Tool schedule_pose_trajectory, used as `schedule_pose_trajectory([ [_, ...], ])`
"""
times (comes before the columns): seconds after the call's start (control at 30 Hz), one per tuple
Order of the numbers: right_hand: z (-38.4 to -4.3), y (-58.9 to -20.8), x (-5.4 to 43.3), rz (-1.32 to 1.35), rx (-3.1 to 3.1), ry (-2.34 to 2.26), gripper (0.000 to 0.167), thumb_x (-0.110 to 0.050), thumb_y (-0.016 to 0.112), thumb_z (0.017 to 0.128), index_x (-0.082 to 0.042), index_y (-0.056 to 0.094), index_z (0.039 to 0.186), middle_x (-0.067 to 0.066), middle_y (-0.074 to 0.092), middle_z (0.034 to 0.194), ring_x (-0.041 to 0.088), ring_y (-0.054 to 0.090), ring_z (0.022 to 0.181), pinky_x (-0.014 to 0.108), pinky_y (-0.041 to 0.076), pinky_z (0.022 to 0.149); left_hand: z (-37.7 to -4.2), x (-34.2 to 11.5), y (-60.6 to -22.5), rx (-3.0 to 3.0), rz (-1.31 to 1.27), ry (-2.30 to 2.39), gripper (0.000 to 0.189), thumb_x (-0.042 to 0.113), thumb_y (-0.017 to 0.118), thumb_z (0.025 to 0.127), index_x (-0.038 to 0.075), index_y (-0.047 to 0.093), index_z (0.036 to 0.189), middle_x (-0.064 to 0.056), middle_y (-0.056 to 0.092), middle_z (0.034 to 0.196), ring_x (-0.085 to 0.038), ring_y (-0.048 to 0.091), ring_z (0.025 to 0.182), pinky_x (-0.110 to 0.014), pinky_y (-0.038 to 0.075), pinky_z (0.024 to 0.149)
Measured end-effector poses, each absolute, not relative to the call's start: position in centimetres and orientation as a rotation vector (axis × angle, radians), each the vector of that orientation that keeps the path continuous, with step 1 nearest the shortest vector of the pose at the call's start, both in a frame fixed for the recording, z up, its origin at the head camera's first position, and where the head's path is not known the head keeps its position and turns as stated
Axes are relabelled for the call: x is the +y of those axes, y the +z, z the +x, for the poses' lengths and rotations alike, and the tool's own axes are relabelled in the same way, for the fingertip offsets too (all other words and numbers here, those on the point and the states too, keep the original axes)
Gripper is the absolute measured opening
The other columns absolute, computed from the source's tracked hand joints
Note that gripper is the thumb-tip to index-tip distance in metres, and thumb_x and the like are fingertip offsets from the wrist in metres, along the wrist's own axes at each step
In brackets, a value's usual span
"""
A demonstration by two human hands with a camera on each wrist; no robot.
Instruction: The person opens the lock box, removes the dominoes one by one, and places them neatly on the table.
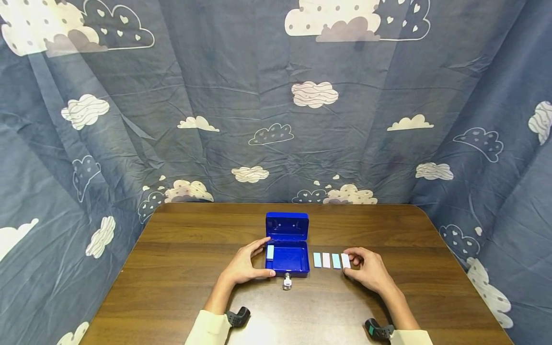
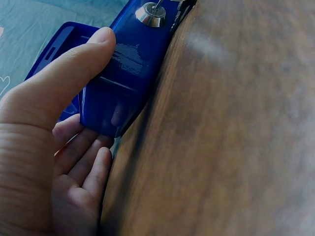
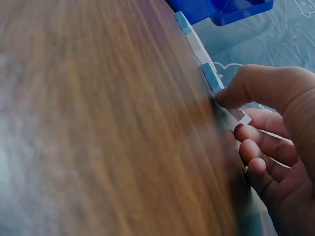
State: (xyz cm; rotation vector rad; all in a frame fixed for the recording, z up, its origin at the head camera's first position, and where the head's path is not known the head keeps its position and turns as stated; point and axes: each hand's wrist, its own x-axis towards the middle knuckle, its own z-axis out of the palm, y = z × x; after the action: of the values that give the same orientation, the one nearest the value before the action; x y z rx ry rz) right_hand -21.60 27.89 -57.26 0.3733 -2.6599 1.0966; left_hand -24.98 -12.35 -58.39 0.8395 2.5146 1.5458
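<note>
A blue metal cash box (image 1: 290, 259) stands with its lid (image 1: 286, 226) raised. At its left side is my left hand (image 1: 242, 266), thumb on the front face and fingers round toward the back. A light blue rectangular block (image 1: 270, 252) lies inside by the left wall. Right of the box, small flat blocks form a row: light blue (image 1: 317, 259), white (image 1: 326, 260), light blue (image 1: 336, 260) and white (image 1: 346, 260). My right hand (image 1: 369, 271) pinches the last white block between thumb and fingertips, close over the table in the right wrist view.
Keys (image 1: 287, 282) hang from the round lock (image 2: 150, 14) on the box's front. Everything stands on a brown wooden table (image 1: 194, 230). A grey-blue cloud-patterned curtain (image 1: 241, 67) surrounds its back and sides. Both wrists wear black cameras (image 1: 238, 316).
</note>
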Motion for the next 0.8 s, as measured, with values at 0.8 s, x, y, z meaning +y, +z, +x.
schedule_pose_trajectory([
  [0.8,-21.83,-57.09,27.88,0.292,-2.742,1.032,0.041,-0.011,0.085,0.069,-0.005,0.076,0.109,0.001,0.064,0.089,0.011,0.056,0.078,0.018,0.044,0.065,-25.07,-12.36,-58.51,2.52,0.85,1.535,0.097,0.031,0.094,0.075,0.009,0.045,0.155,-0.013,0.05,0.156,-0.031,0.052,0.142,-0.04,0.044,0.12],
])
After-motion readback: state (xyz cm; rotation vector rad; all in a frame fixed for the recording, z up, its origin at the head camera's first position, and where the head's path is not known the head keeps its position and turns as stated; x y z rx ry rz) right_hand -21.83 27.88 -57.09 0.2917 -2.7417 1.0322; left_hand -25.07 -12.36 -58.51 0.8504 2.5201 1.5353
